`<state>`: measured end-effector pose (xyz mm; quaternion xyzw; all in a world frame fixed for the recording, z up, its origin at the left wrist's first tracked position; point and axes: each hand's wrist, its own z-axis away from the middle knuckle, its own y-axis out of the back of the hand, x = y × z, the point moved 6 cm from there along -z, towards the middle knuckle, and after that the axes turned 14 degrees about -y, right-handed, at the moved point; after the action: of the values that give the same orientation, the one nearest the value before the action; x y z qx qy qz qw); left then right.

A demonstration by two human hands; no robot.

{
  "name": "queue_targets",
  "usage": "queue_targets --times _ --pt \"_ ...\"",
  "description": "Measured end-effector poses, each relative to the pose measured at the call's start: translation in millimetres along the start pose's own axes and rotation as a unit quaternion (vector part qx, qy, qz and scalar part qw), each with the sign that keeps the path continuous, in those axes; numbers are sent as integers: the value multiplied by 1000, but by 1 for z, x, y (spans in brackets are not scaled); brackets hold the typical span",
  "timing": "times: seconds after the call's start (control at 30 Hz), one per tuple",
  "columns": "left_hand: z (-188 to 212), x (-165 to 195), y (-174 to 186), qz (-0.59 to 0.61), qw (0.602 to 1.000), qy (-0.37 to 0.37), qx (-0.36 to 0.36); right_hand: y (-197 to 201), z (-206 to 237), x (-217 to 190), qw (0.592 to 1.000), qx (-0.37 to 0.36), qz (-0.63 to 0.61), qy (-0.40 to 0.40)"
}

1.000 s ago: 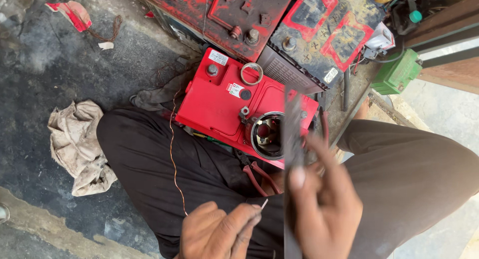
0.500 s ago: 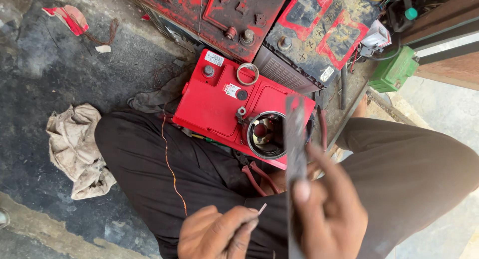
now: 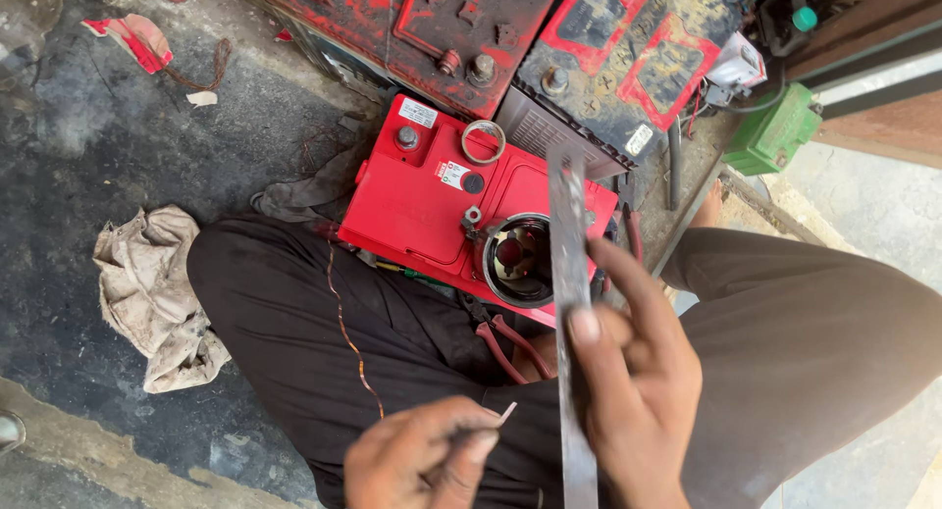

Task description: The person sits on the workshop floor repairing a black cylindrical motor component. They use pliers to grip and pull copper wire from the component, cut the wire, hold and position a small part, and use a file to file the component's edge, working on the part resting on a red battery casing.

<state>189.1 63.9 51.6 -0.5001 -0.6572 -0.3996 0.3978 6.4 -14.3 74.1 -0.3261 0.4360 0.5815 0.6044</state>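
Low in the frame, the right hand [image 3: 628, 411] grips a flat metal strip [image 3: 567, 274] upright; the left hand [image 3: 422, 460] pinches thin copper wire [image 3: 345, 334]. Red battery [image 3: 432, 200] at centre looks untouched.

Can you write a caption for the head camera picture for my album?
Seated on the floor by a red battery, a person's right hand holds a flat metal strip upright while the left hand pinches thin copper wire.
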Motion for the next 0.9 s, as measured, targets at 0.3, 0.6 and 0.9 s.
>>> queue_targets --times 0.3,0.6,0.9 --pt "-4 -23 -10 295 923 238 -63 -24 32 56 902 -256 -278 -207" --pt "-25 4 -4 165 972 136 -101 -19 30 64 929 -288 -135 -190" --pt "1 -4 3 82 988 125 -30 -6 36 83 912 -315 -136 -226"
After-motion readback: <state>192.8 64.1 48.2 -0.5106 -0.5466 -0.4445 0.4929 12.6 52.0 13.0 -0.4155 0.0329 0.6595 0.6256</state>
